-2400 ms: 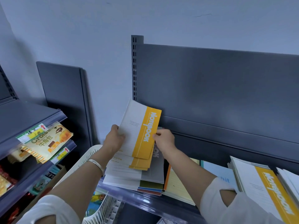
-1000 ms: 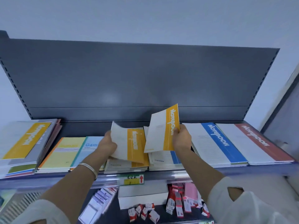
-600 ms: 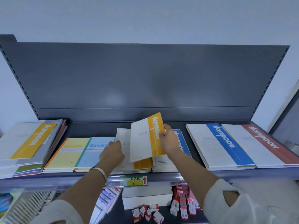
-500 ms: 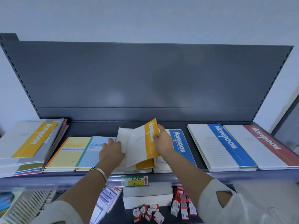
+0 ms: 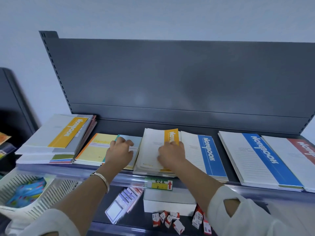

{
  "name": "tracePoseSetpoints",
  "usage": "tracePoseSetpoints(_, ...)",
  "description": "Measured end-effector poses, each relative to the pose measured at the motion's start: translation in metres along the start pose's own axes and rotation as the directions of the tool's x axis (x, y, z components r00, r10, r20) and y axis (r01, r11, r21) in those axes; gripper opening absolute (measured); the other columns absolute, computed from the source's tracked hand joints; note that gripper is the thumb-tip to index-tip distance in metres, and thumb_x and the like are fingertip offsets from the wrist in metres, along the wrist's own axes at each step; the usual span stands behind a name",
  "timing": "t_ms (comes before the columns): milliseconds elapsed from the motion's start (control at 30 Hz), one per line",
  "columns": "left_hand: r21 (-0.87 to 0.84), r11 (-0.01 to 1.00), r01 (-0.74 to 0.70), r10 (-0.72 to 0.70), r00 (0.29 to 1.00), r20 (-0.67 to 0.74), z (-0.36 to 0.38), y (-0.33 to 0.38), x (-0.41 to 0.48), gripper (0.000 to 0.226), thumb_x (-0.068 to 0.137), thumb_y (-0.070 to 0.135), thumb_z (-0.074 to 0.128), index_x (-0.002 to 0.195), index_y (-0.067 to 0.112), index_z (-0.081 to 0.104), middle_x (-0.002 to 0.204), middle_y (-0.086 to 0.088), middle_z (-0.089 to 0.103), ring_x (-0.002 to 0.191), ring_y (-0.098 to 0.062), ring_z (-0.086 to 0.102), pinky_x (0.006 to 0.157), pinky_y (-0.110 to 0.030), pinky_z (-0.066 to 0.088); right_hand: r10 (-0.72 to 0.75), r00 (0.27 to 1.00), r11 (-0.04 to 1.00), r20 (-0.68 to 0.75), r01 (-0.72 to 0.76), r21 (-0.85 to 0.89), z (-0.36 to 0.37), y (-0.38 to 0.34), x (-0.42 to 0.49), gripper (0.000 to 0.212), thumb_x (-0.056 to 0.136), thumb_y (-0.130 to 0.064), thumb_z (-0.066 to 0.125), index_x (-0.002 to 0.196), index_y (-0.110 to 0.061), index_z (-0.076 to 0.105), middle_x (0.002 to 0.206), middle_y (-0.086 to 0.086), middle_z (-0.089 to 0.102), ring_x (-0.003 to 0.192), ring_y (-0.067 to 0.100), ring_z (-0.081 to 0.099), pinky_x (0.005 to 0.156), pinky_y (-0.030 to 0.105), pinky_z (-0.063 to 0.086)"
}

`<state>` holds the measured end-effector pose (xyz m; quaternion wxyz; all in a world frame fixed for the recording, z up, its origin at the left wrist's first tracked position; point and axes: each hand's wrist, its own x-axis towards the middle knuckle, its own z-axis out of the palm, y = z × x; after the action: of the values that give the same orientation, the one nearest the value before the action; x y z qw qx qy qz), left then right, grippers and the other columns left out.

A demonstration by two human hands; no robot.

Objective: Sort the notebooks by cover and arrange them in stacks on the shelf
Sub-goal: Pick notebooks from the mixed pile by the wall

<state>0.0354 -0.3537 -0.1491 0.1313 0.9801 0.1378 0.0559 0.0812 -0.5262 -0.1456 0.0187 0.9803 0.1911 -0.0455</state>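
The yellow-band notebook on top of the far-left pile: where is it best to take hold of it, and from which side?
Probably its near edge, from the open front of the shelf. The yellow-band notebook lies flat on a larger grey notebook, nothing overhanging, so lift that edge first, then pinch it.

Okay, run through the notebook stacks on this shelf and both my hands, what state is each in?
left hand: open, resting on the pastel notebooks
right hand: open, pressing the yellow-band stack
yellow-band stack: flat, edges slightly fanned
small blue-band stack: flat, tidy
large blue-band stack: flat, tidy
red-band stack: flat, partly out of frame
left pile: mixed covers, unsorted
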Motion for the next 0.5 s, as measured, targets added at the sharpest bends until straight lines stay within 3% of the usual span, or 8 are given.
tracePoseSetpoints(33,-0.001,1.000,-0.004,0.004,1.000,0.003,-0.001,-0.002,0.000,0.036,0.095,0.025,0.048,0.130,0.024,0.050,0.138,-0.005,0.039,0.124,-0.029,0.036,0.098,-0.038,0.040,-0.038,0.999,0.999,0.034,0.037,0.009,0.002,-0.004,-0.001,0.024,0.096,-0.026,0.044,0.109,-0.019,0.062,0.115,0.006,0.058,0.115,0.027,0.050,0.111,0.051,0.017)
tracePoseSetpoints(100,-0.004,1.000,-0.009,0.009,1.000,-0.001,-0.004,-0.007,0.001,0.035,0.095,0.025,0.048,0.130,0.025,0.050,0.138,-0.005,0.038,0.125,-0.028,0.035,0.099,-0.037,0.039,-0.090,0.994,0.996,0.062,0.088,0.034,0.002,-0.011,0.000,0.024,0.097,-0.024,0.040,0.107,-0.018,0.061,0.106,0.005,0.062,0.106,0.027,0.054,0.112,0.052,0.019)
tracePoseSetpoints(200,-0.019,1.000,-0.014,0.014,1.000,-0.020,-0.008,-0.017,0.006,0.034,0.095,0.025,0.048,0.128,0.024,0.052,0.137,-0.004,0.039,0.124,-0.027,0.036,0.098,-0.036,0.039,-0.138,0.990,0.990,0.041,0.139,-0.019,-0.004,-0.024,0.002,0.023,0.096,-0.015,0.042,0.109,-0.016,0.060,0.109,0.007,0.063,0.105,0.027,0.056,0.107,0.050,0.025)
tracePoseSetpoints(333,-0.043,0.997,-0.058,0.057,0.998,-0.012,-0.015,-0.033,0.020,0.031,0.095,0.026,0.049,0.125,0.024,0.054,0.134,-0.003,0.043,0.122,-0.027,0.038,0.098,-0.035,0.040,-0.085,0.996,0.992,0.010,0.086,-0.091,-0.013,-0.038,0.010,0.027,0.091,-0.008,0.043,0.112,-0.014,0.059,0.110,0.008,0.061,0.107,0.030,0.057,0.110,0.053,0.025)
tracePoseSetpoints(500,-0.003,0.990,-0.141,0.141,0.990,0.000,-0.038,-0.078,0.042,0.031,0.094,0.028,0.048,0.124,0.028,0.055,0.128,-0.001,0.053,0.121,-0.024,0.046,0.099,-0.033,0.040,-0.110,0.986,0.993,-0.127,0.114,0.023,-0.028,-0.093,0.041,0.024,0.093,-0.017,0.044,0.114,-0.014,0.057,0.117,0.009,0.058,0.112,0.032,0.055,0.095,0.039,0.036)
